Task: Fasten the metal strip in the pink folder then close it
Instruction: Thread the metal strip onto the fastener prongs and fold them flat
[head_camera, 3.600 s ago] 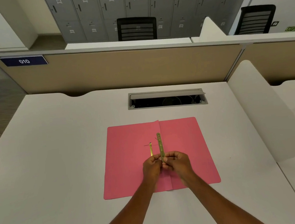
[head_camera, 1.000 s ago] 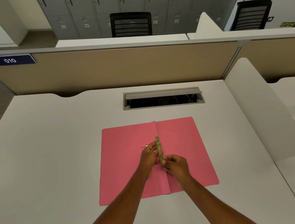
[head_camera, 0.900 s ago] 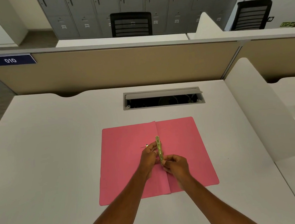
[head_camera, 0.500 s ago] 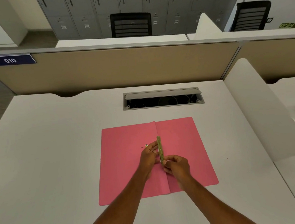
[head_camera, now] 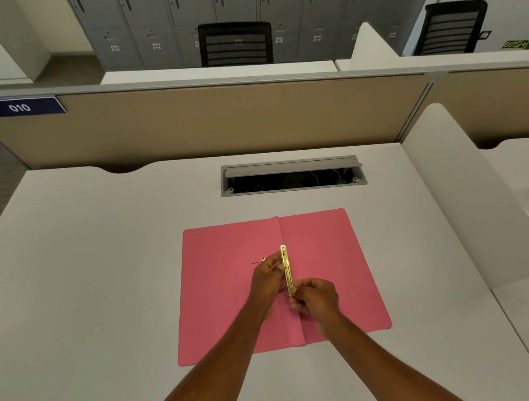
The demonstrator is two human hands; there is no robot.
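The pink folder (head_camera: 229,286) lies open and flat on the white desk, its crease running away from me. A gold metal strip (head_camera: 285,267) stands along that crease, slightly to its right. My left hand (head_camera: 265,280) pinches the strip's middle from the left side. My right hand (head_camera: 314,296) grips the strip's near end with fingertips closed. A small metal eyelet (head_camera: 263,259) with a thin prong shows on the left leaf, just beyond my left fingers. The strip's lower end is hidden by my right fingers.
An open cable tray (head_camera: 293,175) is sunk into the white desk (head_camera: 88,279) behind the folder. A white curved divider (head_camera: 467,195) bounds the right side, and a tan partition (head_camera: 218,121) closes the far edge.
Since 3.6 s ago the strip has come down along the crease and my left hand has moved up to its middle. Over the last second the hands and strip barely shift.
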